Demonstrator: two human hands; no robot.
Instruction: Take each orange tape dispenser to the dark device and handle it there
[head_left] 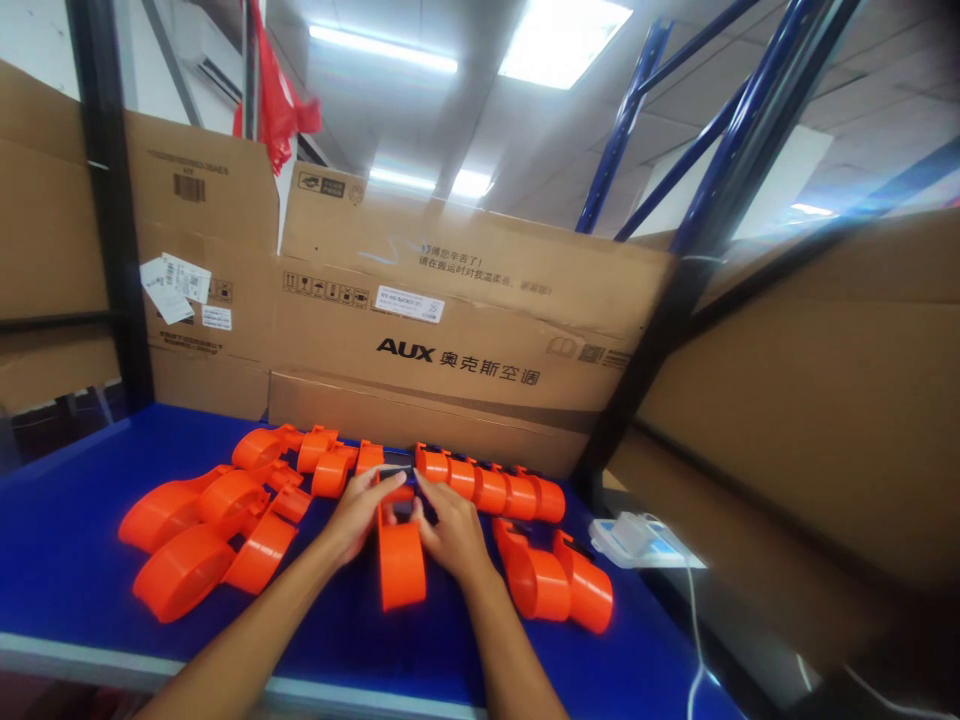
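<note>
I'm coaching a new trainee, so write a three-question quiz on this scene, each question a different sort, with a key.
1. Multiple choice: what colour is the curved part between the person's left grip and right grip?
a) green
b) orange
c) white

2. True or false: all the other parts like it lie to the person's left of it.

3. Fill in: the large Latin letters on the cardboard behind the table read ___.

Key: 1. b. 2. False; several others lie to its right. 3. AUX.
</note>
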